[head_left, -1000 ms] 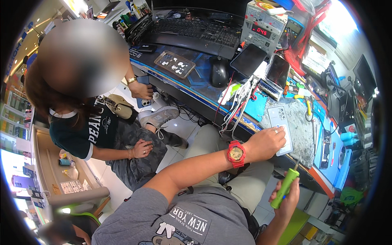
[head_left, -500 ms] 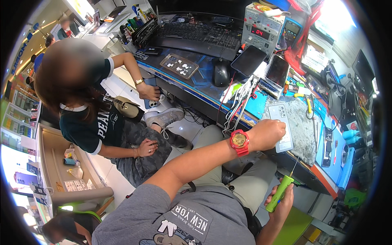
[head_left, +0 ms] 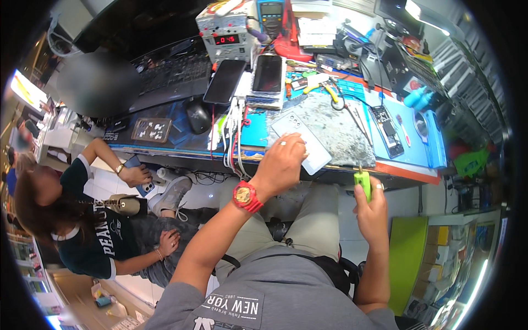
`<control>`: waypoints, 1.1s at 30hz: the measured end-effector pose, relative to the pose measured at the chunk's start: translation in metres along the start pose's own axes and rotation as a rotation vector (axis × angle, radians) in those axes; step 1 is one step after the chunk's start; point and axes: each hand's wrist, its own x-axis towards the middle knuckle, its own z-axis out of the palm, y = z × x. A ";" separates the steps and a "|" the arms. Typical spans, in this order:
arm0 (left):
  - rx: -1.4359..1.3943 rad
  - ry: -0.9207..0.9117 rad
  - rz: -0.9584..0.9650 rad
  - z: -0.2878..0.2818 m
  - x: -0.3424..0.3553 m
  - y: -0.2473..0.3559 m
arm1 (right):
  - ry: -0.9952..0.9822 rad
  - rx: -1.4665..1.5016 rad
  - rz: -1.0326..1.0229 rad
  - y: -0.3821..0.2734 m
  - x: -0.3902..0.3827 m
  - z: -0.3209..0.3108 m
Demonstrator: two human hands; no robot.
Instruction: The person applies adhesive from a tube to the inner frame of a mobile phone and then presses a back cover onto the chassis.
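Observation:
My left hand (head_left: 283, 162), with a red watch (head_left: 247, 197) at the wrist, has its fingers curled down on a pale phone (head_left: 316, 157). The thumb and the fingertips are partly hidden. That phone lies back up, its camera holes showing, on a stained grey mat (head_left: 346, 129) at the bench's front edge. My right hand (head_left: 371, 212) is closed round a green screwdriver (head_left: 362, 184) just in front of that edge. The thin shaft of the screwdriver points away from me. To the right of the mat lies an opened phone (head_left: 388, 132) with its insides showing.
Two dark phones (head_left: 225, 82) rest by white cables (head_left: 235, 124) and a power supply (head_left: 225, 39). Yellow-handled pliers (head_left: 319, 86) and tweezers (head_left: 358, 122) lie by the mat. A mouse (head_left: 197, 114) sits further left. Another person (head_left: 104, 234) sits at my left, holding a phone (head_left: 144, 179).
My view has turned to the right. The right hand has lifted the screwdriver from low beside my leg to the bench edge. My left hand is still at the pale phone.

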 end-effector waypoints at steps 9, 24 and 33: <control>-0.393 -0.079 -0.594 -0.010 -0.061 0.054 | 0.123 -0.678 -0.297 -0.012 0.111 0.032; -1.239 -0.090 -1.245 0.035 -0.031 0.048 | 0.256 -0.487 -0.744 -0.008 0.070 0.062; -0.954 -0.097 -0.875 0.006 -0.052 0.067 | -0.259 0.554 0.209 -0.002 0.018 0.067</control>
